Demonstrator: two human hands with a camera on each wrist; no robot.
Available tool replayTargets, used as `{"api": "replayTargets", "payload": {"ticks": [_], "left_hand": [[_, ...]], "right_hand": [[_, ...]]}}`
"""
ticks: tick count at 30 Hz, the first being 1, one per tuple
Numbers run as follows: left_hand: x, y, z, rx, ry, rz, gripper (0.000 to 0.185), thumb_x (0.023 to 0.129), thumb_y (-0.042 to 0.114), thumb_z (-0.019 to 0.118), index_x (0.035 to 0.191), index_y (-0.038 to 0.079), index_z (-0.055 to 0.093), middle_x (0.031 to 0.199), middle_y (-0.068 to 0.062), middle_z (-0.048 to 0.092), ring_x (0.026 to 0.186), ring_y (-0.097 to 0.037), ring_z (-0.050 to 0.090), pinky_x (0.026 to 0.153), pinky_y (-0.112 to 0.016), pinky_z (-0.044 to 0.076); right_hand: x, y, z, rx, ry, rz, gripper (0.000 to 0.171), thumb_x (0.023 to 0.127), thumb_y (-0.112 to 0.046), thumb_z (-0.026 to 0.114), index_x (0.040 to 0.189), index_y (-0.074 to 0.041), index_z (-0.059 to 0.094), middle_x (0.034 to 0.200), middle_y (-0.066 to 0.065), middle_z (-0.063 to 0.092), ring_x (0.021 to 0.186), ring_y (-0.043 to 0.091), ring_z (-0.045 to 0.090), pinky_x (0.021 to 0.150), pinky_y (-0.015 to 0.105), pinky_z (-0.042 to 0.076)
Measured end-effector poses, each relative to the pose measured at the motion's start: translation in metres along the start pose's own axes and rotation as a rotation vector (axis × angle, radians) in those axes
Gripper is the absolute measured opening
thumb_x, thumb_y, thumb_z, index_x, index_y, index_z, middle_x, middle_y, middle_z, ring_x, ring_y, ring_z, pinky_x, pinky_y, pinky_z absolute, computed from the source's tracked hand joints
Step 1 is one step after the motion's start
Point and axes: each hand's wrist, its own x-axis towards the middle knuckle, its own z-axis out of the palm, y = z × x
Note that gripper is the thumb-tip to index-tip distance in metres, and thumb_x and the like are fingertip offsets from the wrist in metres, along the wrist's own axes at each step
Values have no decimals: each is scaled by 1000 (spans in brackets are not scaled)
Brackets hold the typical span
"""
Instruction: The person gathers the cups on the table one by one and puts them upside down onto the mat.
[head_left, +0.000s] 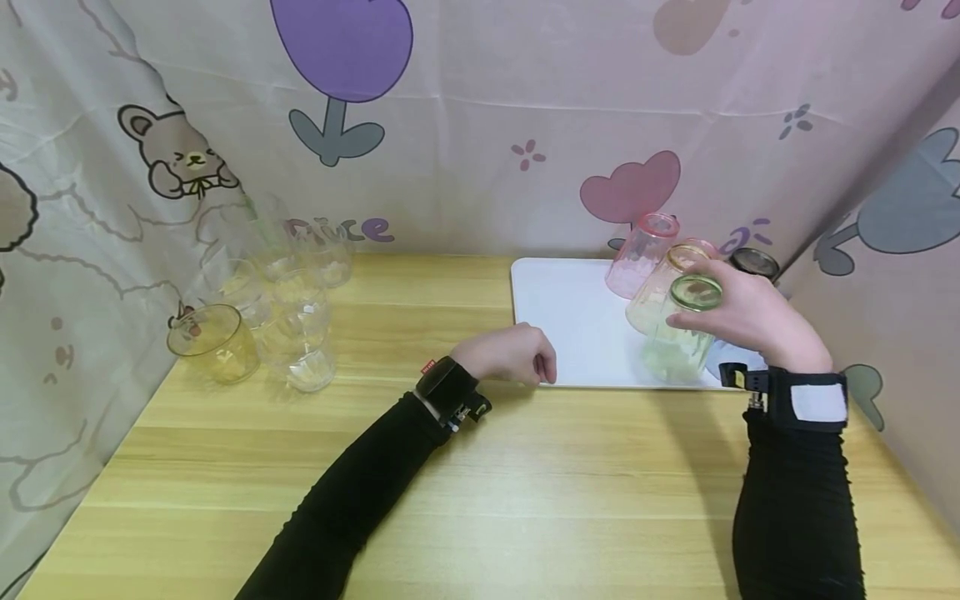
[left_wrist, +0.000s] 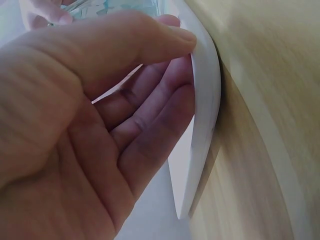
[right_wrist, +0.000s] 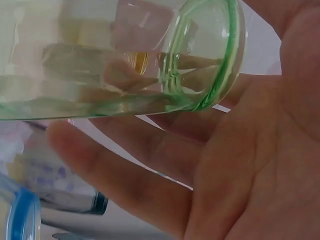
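Observation:
My right hand (head_left: 750, 312) holds an upside-down green-tinted glass (head_left: 675, 350) by its base, at the right of the white tray (head_left: 570, 317). In the right wrist view, fingers (right_wrist: 130, 180) run along and behind the green glass (right_wrist: 125, 75). Close behind stand an upturned yellowish glass (head_left: 648, 304) and a pink glass (head_left: 633, 267). My left hand (head_left: 510, 354) rests at the tray's front left corner, fingers loosely curled. The left wrist view has its thumb and fingertips right at the tray rim (left_wrist: 207, 85).
On the table's left stand a wide yellow glass (head_left: 217, 346) and several clear glasses (head_left: 307, 367). A second pink glass, a dark glass (head_left: 753, 262) and a bluish glass (head_left: 735, 354) are partly hidden around my right hand. Printed curtains (head_left: 480, 167) hang behind and at both sides.

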Motion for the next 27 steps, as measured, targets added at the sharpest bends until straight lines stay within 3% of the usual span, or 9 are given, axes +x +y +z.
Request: {"api": "replayTargets", "payload": {"ticks": [5, 12, 19, 23, 27], "left_hand": [[-1, 2, 0, -18, -2, -15, 22, 86, -10, 69, 95, 7, 80, 93, 0, 76, 85, -10, 66, 77, -19, 56], [-1, 1, 0, -16, -1, -18, 20, 86, -9, 71, 95, 7, 79, 92, -1, 75, 84, -11, 65, 76, -19, 56], [-1, 3, 0, -24, -10, -34, 20, 86, -9, 71, 95, 8, 79, 92, 0, 74, 85, -11, 65, 76, -19, 56], [-1, 3, 0, -31, -11, -32, 20, 86, -9, 71, 95, 7, 79, 93, -1, 75, 86, -11, 65, 77, -19, 56], [-1, 3, 0, -38, -5, -15, 20, 86, -10, 72, 96, 6, 79, 94, -2, 76, 86, -11, 66, 78, -19, 56]], "right_hand": [[-2, 9, -1, 12, -19, 20, 82, 90, -40, 80, 150, 0, 39, 147, 35, 47, 131, 56, 44, 98, 71, 42], [0, 17, -1, 25, -69, 49, 80, 90, -23, 76, 149, 9, 32, 147, 40, 42, 131, 57, 43, 98, 72, 43], [-2, 21, -3, 23, -74, 55, 78, 90, -22, 76, 151, 5, 36, 150, 38, 40, 130, 55, 43, 97, 72, 43], [-3, 19, -4, 38, -18, 26, 74, 90, -21, 78, 149, 5, 41, 150, 35, 41, 134, 56, 40, 101, 74, 38], [-5, 10, -3, 43, 122, -11, 71, 93, -26, 76, 148, 5, 44, 149, 35, 42, 135, 55, 38, 103, 76, 34]]}}
